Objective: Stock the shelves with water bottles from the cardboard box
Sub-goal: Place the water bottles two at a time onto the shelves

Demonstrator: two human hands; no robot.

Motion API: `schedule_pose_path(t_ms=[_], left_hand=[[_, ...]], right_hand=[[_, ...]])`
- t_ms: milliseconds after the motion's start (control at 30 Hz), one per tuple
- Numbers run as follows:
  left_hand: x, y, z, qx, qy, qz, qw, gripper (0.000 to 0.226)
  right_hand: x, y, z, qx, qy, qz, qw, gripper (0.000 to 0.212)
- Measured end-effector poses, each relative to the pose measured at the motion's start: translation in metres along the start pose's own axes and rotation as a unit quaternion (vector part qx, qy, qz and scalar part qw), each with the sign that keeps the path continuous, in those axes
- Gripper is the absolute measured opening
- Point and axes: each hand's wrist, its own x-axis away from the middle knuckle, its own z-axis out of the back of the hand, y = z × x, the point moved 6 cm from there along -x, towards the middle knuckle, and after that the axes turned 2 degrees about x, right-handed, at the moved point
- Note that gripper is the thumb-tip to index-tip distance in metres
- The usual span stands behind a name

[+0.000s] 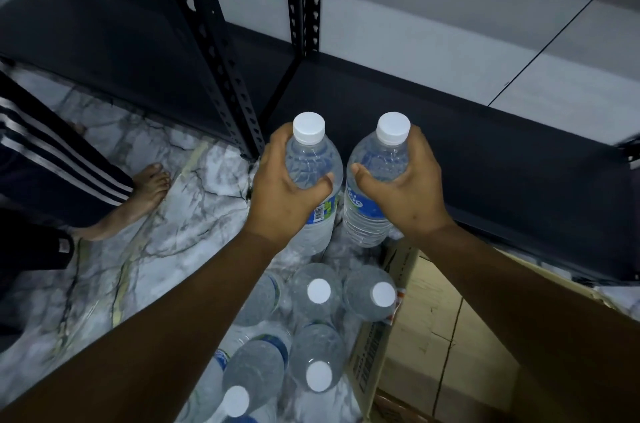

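Observation:
My left hand (pixel 284 194) grips a clear water bottle (pixel 313 159) with a white cap, held upright. My right hand (pixel 405 187) grips a second, matching bottle (pixel 372 211) beside it. Both bottles hang in front of the dark shelf board (pixel 485 152) of a black metal rack, at about its front edge. Below my arms stand several more capped bottles (pixel 318 291), upright, just left of the open cardboard box (pixel 415 336). The box's inside shows as bare cardboard.
A slotted black upright post (pixel 221 69) of the rack stands left of the bottles. Another person's bare foot (pixel 145 194) and striped trouser leg are on the marble-patterned floor (pixel 166 249) at the left. A white wall lies behind the shelf.

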Motion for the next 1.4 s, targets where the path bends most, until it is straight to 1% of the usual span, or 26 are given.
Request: schedule_pose_path(t_ms=[367, 500, 767, 933, 1033, 1200, 1400], left_hand=[[0.015, 0.064, 0.02, 0.003, 0.007, -0.021, 1.0, 0.069], [0.022, 0.088, 0.025, 0.009, -0.001, -0.024, 1.0, 0.067], [0.041, 0.147, 0.044, 0.016, -0.026, -0.024, 0.999, 0.068], [0.054, 0.181, 0.056, 0.012, -0.032, -0.019, 0.999, 0.07], [0.064, 0.204, 0.062, 0.01, -0.035, -0.03, 0.999, 0.071], [0.078, 0.241, 0.064, 0.003, -0.047, -0.047, 0.998, 0.074], [0.093, 0.282, 0.054, 0.009, -0.068, -0.047, 0.997, 0.071]], right_hand=[[0.013, -0.062, 0.036, 0.009, 0.005, 0.028, 1.0, 0.064], [0.021, -0.084, 0.048, 0.011, 0.005, 0.025, 1.0, 0.065], [0.038, -0.137, 0.081, 0.012, 0.007, 0.029, 0.999, 0.06], [0.053, -0.17, 0.103, 0.002, 0.019, 0.021, 1.0, 0.061], [0.065, -0.188, 0.117, 0.004, 0.028, 0.018, 0.999, 0.062], [0.082, -0.214, 0.143, -0.01, 0.04, 0.005, 0.999, 0.069], [0.102, -0.238, 0.178, -0.018, 0.051, -0.008, 0.999, 0.064]])
